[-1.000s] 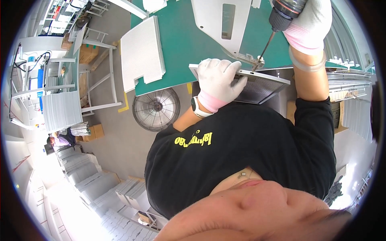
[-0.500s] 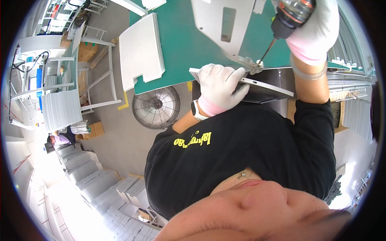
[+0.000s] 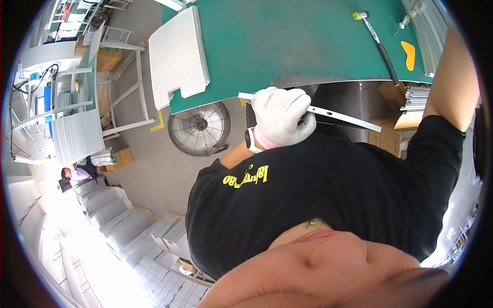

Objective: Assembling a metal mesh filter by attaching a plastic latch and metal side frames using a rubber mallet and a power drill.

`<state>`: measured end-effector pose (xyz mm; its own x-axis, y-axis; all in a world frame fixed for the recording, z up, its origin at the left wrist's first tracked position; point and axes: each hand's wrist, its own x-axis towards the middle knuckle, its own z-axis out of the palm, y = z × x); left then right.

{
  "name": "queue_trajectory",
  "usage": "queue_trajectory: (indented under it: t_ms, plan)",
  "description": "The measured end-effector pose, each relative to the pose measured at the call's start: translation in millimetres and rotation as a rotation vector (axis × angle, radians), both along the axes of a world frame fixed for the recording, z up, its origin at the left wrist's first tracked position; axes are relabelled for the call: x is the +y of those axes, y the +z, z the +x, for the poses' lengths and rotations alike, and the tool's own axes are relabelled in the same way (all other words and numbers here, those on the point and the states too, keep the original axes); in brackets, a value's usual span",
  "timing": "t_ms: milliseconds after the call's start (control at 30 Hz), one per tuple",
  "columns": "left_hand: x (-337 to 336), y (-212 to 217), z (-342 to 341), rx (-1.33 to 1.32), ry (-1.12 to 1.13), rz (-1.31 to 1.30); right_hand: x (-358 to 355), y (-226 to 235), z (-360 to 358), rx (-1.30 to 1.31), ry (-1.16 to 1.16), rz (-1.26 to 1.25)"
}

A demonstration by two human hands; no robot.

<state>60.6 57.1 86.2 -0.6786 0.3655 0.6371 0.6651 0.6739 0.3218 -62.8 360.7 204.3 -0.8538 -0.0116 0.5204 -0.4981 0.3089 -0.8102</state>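
Note:
My left hand point(image 3: 282, 117), in a white glove, is closed round a thin, light-coloured metal frame point(image 3: 345, 117) at the near edge of the green table. The frame's long edge faces up, with small holes along it, and slants down to the right. My left fist hides part of its middle. At the far right my bare right forearm point(image 3: 451, 82) stretches up and away, and its hand lies outside the picture.
On the green-topped table point(image 3: 287, 41) rest a stack of white panels point(image 3: 177, 56), a black-handled mallet point(image 3: 380, 43), a flat yellow piece point(image 3: 408, 55) and a small metal tool point(image 3: 404, 23). A floor fan point(image 3: 200, 129) stands below the table's edge. Cardboard boxes point(image 3: 393, 95) lie lower right.
My right hand and the power screwdriver have gone out of view to the upper right. The big pale metal plate with the slot has also left the picture. My left hand keeps its grip.

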Motion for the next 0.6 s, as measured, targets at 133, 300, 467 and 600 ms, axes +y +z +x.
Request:
queue_trajectory:
  t_ms: [133,300,467,600]
  plan:
    - [3.8,-2.2,-7.1,-0.005,0.010,0.053,20.1,-1.7,29.6,-0.047,-0.046,0.462]
    - [7.6,-8.2,-15.2,0.020,0.092,0.055,-85.6,37.2,83.1,-0.112,-0.048,1.017]
    - [12.3,-8.2,-16.8,0.004,0.098,0.065,-104.2,-61.9,95.9,-0.025,0.190,0.990]
    - [17.3,-14.8,-21.4,0.031,0.083,0.045,-100.6,-87.3,102.9,-0.114,0.113,1.050]
